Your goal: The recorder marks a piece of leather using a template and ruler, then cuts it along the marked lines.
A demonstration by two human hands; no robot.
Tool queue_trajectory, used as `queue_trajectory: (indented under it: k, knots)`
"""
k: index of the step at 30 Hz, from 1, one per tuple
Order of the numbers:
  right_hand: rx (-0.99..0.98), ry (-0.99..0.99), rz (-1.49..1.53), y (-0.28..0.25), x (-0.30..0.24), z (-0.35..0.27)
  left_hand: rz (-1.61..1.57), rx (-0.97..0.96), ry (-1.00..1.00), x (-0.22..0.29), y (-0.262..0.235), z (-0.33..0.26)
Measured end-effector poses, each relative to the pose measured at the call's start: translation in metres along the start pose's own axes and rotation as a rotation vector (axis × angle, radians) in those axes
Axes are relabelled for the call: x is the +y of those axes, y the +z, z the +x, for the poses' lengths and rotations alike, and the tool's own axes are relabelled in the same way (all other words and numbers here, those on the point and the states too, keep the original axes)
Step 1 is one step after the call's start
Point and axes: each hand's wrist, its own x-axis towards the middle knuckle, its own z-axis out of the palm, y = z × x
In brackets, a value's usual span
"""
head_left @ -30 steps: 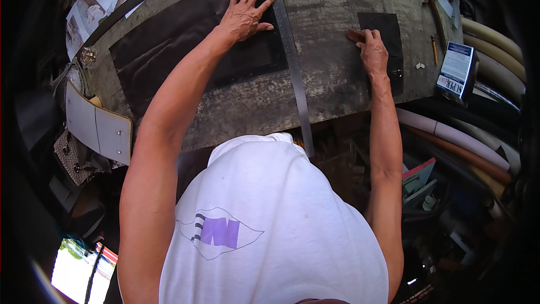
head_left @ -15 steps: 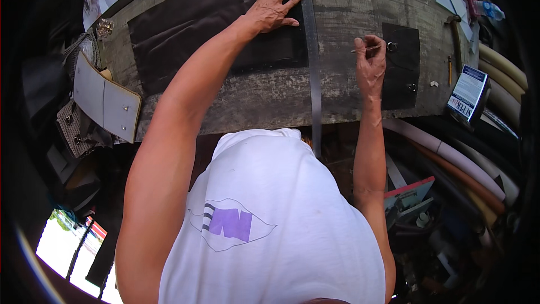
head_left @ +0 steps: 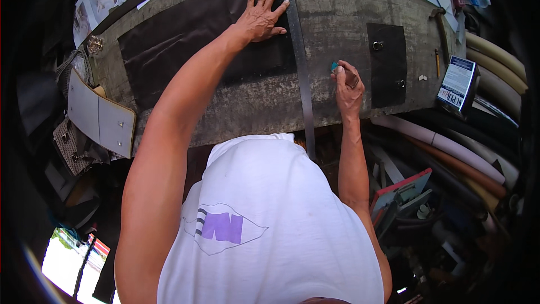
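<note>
My left hand [head_left: 260, 19] lies flat with fingers spread over a dark brown sheet [head_left: 174, 42], probably leather. A darker strip along the sheet's right edge is under its fingertips. Just right of them, a long metal straightedge [head_left: 300, 56] runs across the workbench and past its near edge. Right of the straightedge, my right hand [head_left: 350, 93] is closed around a small slim tool with a teal end [head_left: 334, 67]; the fingers hide the rest, so its kind is unclear. Close to that hand lies a dark rectangular piece [head_left: 388, 67] with two metal fittings.
On the bench [head_left: 337, 11] at right are a pencil [head_left: 437, 63], a hammer [head_left: 441, 28] and small white bits [head_left: 422, 77]. A blue-white box [head_left: 457, 84] stands near rolled materials [head_left: 450, 152]. At left hangs a pale flap with studs [head_left: 101, 114].
My right hand has moved slightly left and toward me, and turned so the tool's teal end shows. The left hand stays flat on the sheet. The whole view has shifted a little.
</note>
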Motion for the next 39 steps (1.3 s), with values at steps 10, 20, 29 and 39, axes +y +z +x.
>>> queue_trajectory:
  k: [10,20,29,39]
  knots:
    - [-0.091,-0.105,0.053,0.074,-0.057,0.094,-0.181,-0.034,-0.180,0.030,-0.026,0.013]
    - [-0.124,-0.178,0.091,0.134,-0.042,0.182,-0.195,0.001,-0.213,0.031,-0.023,0.018]
    - [-0.169,-0.348,-0.111,0.138,-0.038,0.194,-0.125,-0.162,-0.212,0.038,-0.040,0.022]
    - [-0.174,-0.355,-0.154,0.138,-0.044,0.190,-0.103,-0.176,-0.211,0.042,-0.037,0.023]
